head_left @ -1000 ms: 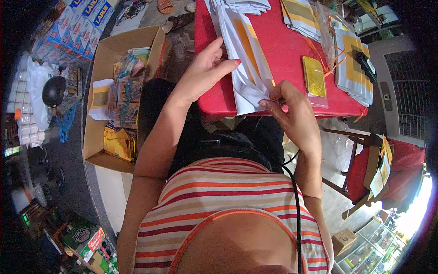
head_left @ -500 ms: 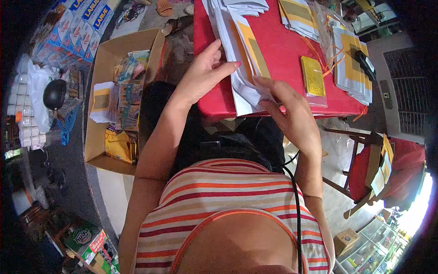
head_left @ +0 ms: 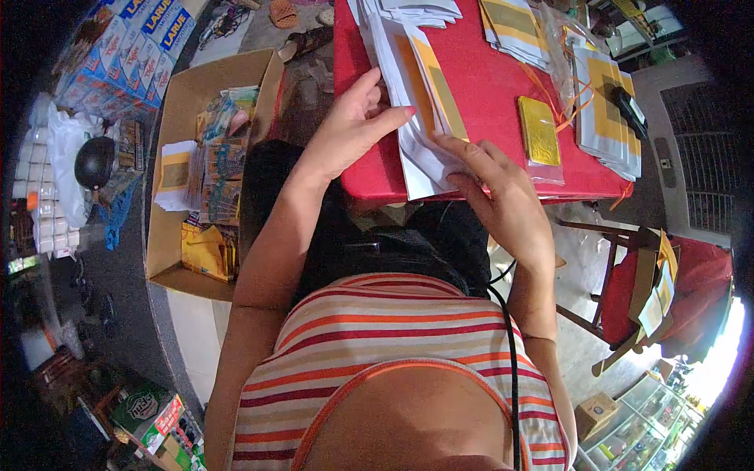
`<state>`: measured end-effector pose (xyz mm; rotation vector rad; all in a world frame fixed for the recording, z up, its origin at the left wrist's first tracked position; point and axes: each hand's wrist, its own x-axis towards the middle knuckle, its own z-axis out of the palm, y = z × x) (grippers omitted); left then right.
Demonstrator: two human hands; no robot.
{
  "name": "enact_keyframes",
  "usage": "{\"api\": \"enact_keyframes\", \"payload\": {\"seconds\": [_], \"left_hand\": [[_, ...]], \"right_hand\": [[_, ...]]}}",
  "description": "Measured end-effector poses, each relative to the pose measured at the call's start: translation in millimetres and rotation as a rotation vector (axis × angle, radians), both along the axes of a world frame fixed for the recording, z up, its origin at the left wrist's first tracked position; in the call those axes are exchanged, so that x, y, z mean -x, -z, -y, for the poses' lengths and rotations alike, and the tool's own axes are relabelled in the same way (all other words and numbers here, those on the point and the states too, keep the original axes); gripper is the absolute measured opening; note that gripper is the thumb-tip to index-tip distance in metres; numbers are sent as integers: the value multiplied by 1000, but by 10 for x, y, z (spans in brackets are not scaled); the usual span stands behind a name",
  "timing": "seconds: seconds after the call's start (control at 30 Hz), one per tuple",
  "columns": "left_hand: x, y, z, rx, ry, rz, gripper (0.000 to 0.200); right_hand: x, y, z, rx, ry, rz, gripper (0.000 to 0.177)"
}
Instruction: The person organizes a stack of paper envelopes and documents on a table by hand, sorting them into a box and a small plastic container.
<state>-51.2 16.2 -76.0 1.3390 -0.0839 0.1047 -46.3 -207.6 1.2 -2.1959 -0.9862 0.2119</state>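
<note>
A stack of white joss paper [head_left: 420, 153] with a gold and olive band lies bent lengthwise at the red table's near left edge. My left hand [head_left: 349, 129] grips its left side, with the thumb, nail painted pink, on top and the fingers at the outer edge. At the lower right corner my right hand [head_left: 503, 180] pinches the paper, the index finger along the top and the thumb below. A gold-banded flap rises in the middle of the stack, and its underside is hidden.
On the red table [head_left: 487, 86] lie more joss paper stacks [head_left: 601, 102], a yellow packet [head_left: 538, 129], orange string and a black object [head_left: 628, 111]. At left stands a cardboard box [head_left: 181, 86] with paper bundles. A chair [head_left: 628, 298] is at right.
My right index finger has shifted slightly along the paper's edge, and the banded flap leans a little differently. My left hand stays in place.
</note>
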Motion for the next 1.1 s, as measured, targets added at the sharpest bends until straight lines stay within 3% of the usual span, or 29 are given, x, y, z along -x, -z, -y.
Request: {"api": "enact_keyframes", "payload": {"seconds": [0.17, 0.4, 0.67, 1.0, 1.1], "left_hand": [[-1, -9, -17, -32, 24, 4, 53], [0, -29, -12, 0, 32, -4, 55], [2, -44, -20, -5, 56, -27, 58], [3, -30, -22, -64, 31, -35, 61], [2, -21, -20, -52, 36, -34, 61]], "right_hand": [[-26, 34, 27, 49, -13, -26, 38], [-27, 51, 16, 0, 38, -4, 33], [-45, 19, 36, 116, 40, -24, 17], [0, 47, 25, 140, 93, -99, 20], [20, 51, -8, -22, 38, -57, 34]]}}
